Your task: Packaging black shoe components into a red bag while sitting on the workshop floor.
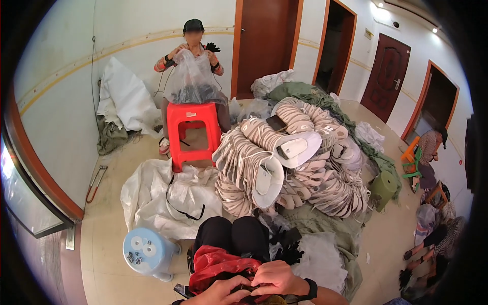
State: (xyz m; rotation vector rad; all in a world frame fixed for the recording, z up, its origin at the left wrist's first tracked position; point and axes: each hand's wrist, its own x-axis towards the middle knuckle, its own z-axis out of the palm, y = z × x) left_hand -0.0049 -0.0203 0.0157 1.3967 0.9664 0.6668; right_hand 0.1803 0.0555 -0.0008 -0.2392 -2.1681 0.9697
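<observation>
At the lower edge, my left hand (227, 291) and my right hand (277, 279) meet over my lap, fingers closed and fingertips together. Something small and dark lies between them, too hidden to name. Beneath and beside them, a shiny red plastic bag or sheet (216, 264) drapes across my dark trousers (231, 236). My right wrist wears a black band (310, 290). A bunch of black strips or laces (290, 252) lies just beyond my right hand, by clear plastic.
Bundled beige-and-white shoe uppers (254, 157) are heaped ahead on green sheeting (325, 226). A blue stool (147, 254) with small metal pieces stands left. Behind a red stool (190, 114), a person holds a clear bag (190, 76). More people sit at right.
</observation>
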